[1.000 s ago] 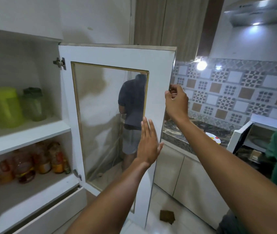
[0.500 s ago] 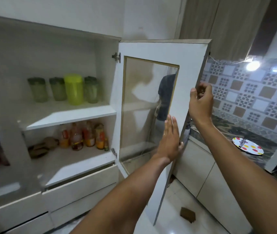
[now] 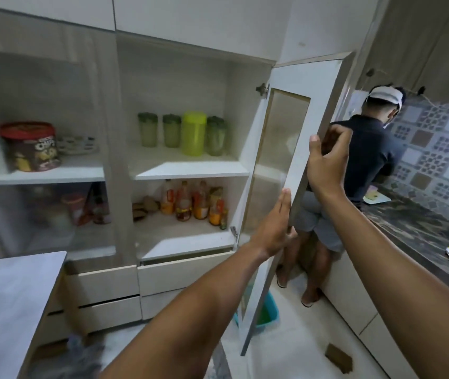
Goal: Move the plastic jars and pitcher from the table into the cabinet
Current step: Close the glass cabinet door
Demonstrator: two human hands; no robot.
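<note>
Jars [image 3: 171,130] and pitcher [image 3: 194,133] are seen on the cabinet's upper shelf [image 3: 190,170]; the door [image 3: 294,170] edge is gripped by the right hand [image 3: 327,165], with the left hand [image 3: 275,228] laid flat against it

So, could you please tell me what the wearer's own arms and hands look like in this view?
Both forearms are bare as far as the frame shows, with no sleeve in sight. The left hand and the right hand wear no gloves, and no watch, bracelet or ring shows on either. No markings are visible.
</note>
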